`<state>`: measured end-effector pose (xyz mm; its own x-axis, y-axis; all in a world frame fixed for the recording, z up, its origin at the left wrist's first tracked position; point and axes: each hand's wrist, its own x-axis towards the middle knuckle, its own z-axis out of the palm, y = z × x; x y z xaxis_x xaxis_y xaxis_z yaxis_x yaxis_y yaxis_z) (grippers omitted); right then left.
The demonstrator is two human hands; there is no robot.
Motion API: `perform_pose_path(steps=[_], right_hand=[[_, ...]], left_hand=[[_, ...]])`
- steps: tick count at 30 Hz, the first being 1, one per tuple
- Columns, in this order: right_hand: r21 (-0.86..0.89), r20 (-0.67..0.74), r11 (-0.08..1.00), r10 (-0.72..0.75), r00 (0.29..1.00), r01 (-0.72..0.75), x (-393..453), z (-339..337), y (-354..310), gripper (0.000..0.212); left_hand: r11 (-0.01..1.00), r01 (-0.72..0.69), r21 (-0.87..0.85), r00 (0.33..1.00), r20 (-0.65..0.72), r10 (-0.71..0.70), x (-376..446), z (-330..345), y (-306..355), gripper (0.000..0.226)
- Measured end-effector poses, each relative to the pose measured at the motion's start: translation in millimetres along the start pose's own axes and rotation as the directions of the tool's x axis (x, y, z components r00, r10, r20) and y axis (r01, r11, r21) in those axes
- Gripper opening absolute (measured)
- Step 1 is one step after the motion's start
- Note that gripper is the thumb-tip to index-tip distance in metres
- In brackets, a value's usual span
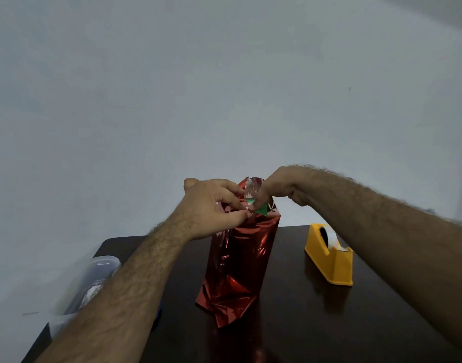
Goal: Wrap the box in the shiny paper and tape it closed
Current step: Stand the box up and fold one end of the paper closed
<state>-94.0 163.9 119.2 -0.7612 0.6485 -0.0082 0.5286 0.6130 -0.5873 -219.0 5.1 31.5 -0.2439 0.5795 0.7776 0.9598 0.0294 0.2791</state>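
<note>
**Both hands busy at the top flap of the red wrap**

So closest to us, two bare forearms are reaching in from the bottom corners over the dark table (303, 323). On the near left edge a clear plastic container (93, 279) is sitting, partly hidden behind the left arm; we can't really make out what's inside.

Middle of the table, the box is standing upright, and the shiny red paper (240, 258) is covering it all the way round, crinkled and folded at the bottom. Only a small green corner of the box (262, 209) is peeking out at the top opening. Over to the right, well apart from the wrap, a yellow tape dispenser (329, 258) is sitting with its roll loaded.

Up at the top, our left hand (211, 205) is pinching the paper's upper edge, fingers curled together on it. Our right hand (277, 189) is coming down from above, fingers bent onto the silvery inside of the raised flap (253, 188), pressing it against the box top.

Behind all that there's just a plain pale wall (224, 74).
</note>
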Motion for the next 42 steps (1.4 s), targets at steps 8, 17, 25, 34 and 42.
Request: perform_pose_path(steps=[8,17,25,34,42], right_hand=[[0.1,-0.087,0.992,-0.065,0.994,0.073,11.1,0.3,-0.4,0.06],[0.475,-0.266,0.79,-0.292,0.919,0.388,16.9,15.8,25.8,0.048],[0.606,-0.282,0.603,-0.446,0.849,0.518,8.8,57.2,55.8,0.061],[0.692,-0.391,0.407,-0.483,0.784,0.596,19.3,87.3,77.1,0.072],[0.648,-0.416,0.381,-0.549,0.726,0.659,17.5,83.8,73.5,0.083]], left_hand=[[1.0,-0.007,-0.027,0.999,0.035,0.008,2.4,-1.3,4.3,0.022],[0.914,0.228,-0.335,0.972,0.023,-0.234,-2.4,4.0,-17.5,0.037],[0.943,0.204,-0.263,0.976,-0.023,-0.217,-6.7,-4.8,-14.7,0.044],[0.92,0.12,-0.373,0.992,0.001,-0.129,-2.8,-9.8,0.5,0.027],[0.824,0.114,-0.554,0.933,-0.225,-0.28,-3.8,-18.9,-15.0,0.035]])
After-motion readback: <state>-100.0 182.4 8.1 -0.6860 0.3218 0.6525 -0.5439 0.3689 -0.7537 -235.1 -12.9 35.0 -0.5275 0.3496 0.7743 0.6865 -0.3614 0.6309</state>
